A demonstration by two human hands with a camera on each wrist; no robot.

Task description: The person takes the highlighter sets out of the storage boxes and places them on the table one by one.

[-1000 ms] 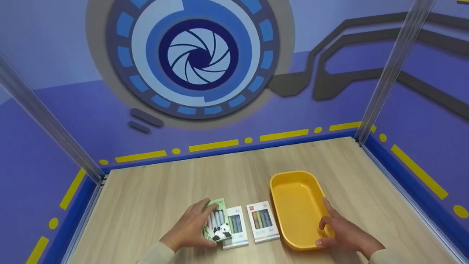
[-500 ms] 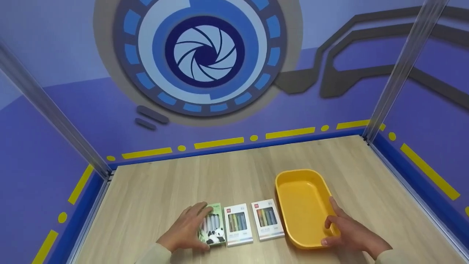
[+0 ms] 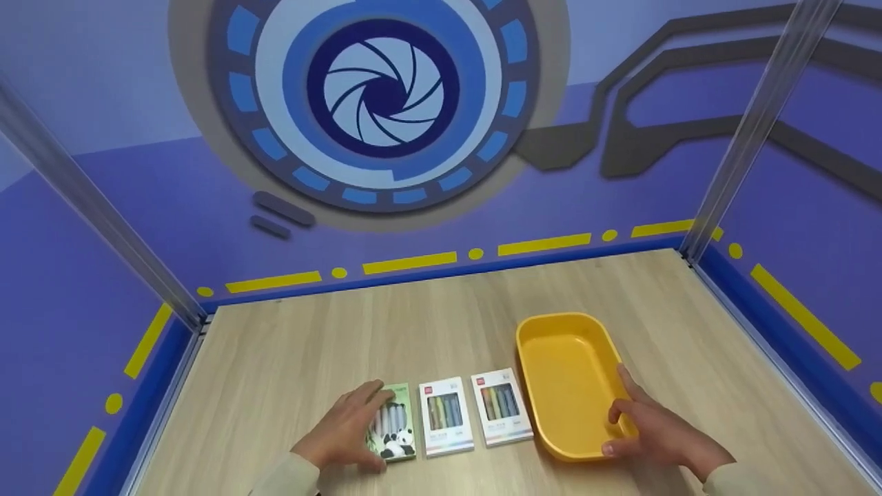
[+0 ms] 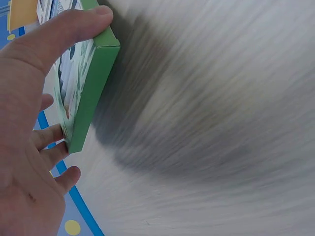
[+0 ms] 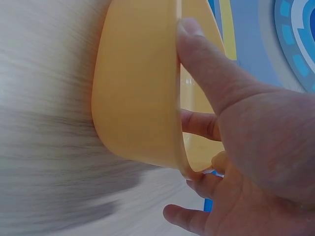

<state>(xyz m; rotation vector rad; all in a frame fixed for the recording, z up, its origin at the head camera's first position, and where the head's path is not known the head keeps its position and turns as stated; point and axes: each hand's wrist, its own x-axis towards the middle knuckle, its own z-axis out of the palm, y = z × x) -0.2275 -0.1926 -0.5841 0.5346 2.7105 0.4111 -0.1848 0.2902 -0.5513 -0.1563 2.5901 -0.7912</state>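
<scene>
My left hand (image 3: 339, 428) grips a green box (image 3: 395, 432) with pandas on its front, thumb at the near end and fingers at the far side. Through its window several pale sticks show. In the left wrist view the green box (image 4: 88, 96) sits close over the table; whether it touches is unclear. To its right lie two white crayon boxes, the middle one (image 3: 446, 417) and the right one (image 3: 501, 408), with coloured sticks in their windows. My right hand (image 3: 665, 430) holds the right rim of a yellow tub (image 3: 565, 386), some fingers reaching inside the tub wall (image 5: 138, 83).
The wooden table (image 3: 303, 344) reaches back to a printed blue-purple wall (image 3: 441, 227). Metal posts stand at the back corners, the right one (image 3: 744, 138) and the left one (image 3: 103, 207). The right white box lies close against the tub.
My left hand has moved the green box left, off the middle white crayon box, to beside it. My right hand stays on the tub rim. The head view has shifted slightly.
</scene>
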